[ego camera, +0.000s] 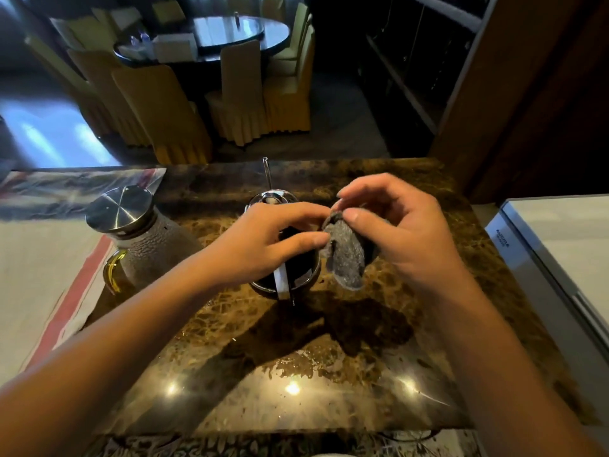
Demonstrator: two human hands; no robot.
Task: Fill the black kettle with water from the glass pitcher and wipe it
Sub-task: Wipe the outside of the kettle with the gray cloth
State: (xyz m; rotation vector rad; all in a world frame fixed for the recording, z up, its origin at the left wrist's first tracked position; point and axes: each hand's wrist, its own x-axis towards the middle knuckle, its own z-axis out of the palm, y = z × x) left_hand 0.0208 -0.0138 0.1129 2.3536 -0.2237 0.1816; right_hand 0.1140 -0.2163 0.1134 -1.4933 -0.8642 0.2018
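Above a brown marble counter (296, 374), my left hand (263, 245) and right hand (405, 232) meet over the kettle (286, 275), both pinching a grey cloth (346, 255). My left thumb and fingers close on the cloth's upper edge; my right thumb and forefinger clamp the same bunched top, and the rest hangs loose down the kettle's right side, its lower tip near the counter. The kettle stands upright at mid-counter, its black body mostly hidden under my left hand, its chrome lid showing just behind my knuckles and a thin tube rising from its far side. The pitcher (141, 239) stands to the kettle's left, apart from it, its steel lid on, close to the counter's left edge where a red-bordered sheet begins. The near half of the counter lies bare and glossy with lamp reflections, giving room toward me; the right side is bare up to its edge, beside a pale steel-trimmed unit (543, 258). Beyond the far edge the floor drops away to covered chairs (237, 94) round a dark table (237, 34).
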